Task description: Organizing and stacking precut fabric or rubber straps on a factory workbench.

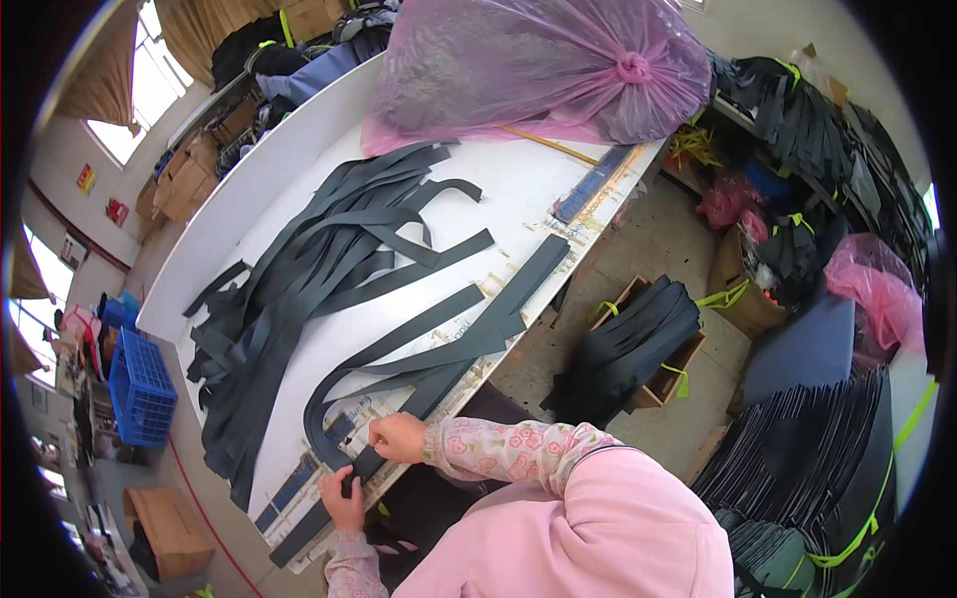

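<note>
At the table's near edge, my left hand (344,500) has its fingers closed around the end of a dark grey fabric strip (321,414), which curves back over the table. Just to the right and a little farther, my right hand (399,438) is curled closed above the long dark strip (434,391) lying along that edge. What sits inside the right fingers is hidden. Left of both hands, a tangled heap of dark grey strips (299,259) spreads across the white table (244,224). Several loose strip ends fan out toward the right.
A big pink translucent bag (538,75) fills the table's far end. Blue marked bands (593,184) run near the table edge. On the floor to the right stands a box of dark strips (638,344); stacked dark sheets (797,448) are beyond. A blue crate (143,389) is at the left.
</note>
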A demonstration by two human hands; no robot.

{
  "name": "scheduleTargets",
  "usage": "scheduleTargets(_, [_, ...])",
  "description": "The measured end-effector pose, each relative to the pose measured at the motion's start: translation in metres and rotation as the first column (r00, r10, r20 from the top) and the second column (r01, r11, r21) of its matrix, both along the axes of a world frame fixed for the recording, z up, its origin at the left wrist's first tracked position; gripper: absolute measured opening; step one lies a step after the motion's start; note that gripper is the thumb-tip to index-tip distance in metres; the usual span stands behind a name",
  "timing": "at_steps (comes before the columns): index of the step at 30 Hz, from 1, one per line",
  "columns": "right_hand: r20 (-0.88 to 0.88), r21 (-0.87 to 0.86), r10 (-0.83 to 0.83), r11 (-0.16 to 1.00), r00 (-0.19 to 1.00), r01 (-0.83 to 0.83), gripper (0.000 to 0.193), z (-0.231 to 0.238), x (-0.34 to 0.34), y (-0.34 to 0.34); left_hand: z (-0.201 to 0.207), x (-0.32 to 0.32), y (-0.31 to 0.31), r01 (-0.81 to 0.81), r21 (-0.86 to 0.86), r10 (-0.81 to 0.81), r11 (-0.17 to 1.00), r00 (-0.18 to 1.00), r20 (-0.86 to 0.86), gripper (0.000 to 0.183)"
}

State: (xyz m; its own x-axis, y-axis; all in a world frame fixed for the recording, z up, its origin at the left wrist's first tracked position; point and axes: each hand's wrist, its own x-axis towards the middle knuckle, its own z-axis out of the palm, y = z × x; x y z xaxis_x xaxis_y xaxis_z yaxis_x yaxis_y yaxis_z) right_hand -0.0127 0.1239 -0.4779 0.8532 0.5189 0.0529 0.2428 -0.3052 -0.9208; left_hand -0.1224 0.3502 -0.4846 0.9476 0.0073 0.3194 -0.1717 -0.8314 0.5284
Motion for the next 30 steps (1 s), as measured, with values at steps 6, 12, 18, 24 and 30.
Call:
scheduleTargets(6, [0.038,0.063,0.012,0.998,0.999,-0.014,0.014,-0.014,0.002,-0.008,0.001,-0.007,-0.003,-0.055,0.015,0.056,0.998,0.997,-0.051,0.026])
scheduleTargets(12, [0.004,0.078,0.015,0.997,1.000,-0.015,0.014,-0.011,0.019,-0.037,0.004,-0.010,0.002,-0.098,0.052,0.101,0.994,0.993,-0.064,0.023])
scheduleTargets(18, [-0.084,0.043,-0.075,0.996,0.994,0.079,0.014,0.007,0.056,-0.118,0.017,0.015,-0.015,-0.068,0.062,0.073,0.996,0.994,-0.085,0.019])
scheduleTargets(24, [-0.091,-0.030,-0.003,1.000,0.996,0.000,0.011,0.008,0.055,-0.121,0.015,-0.003,-0.008,-0.113,0.001,0.113,0.994,0.992,-0.059,0.021])
scheduleTargets(30, [-0.001,-0.208,0.040,0.977,0.999,-0.039,0.010,0.014,0.047,-0.117,0.012,-0.006,-0.007,-0.099,-0.037,0.097,0.994,0.994,-0.047,0.024])
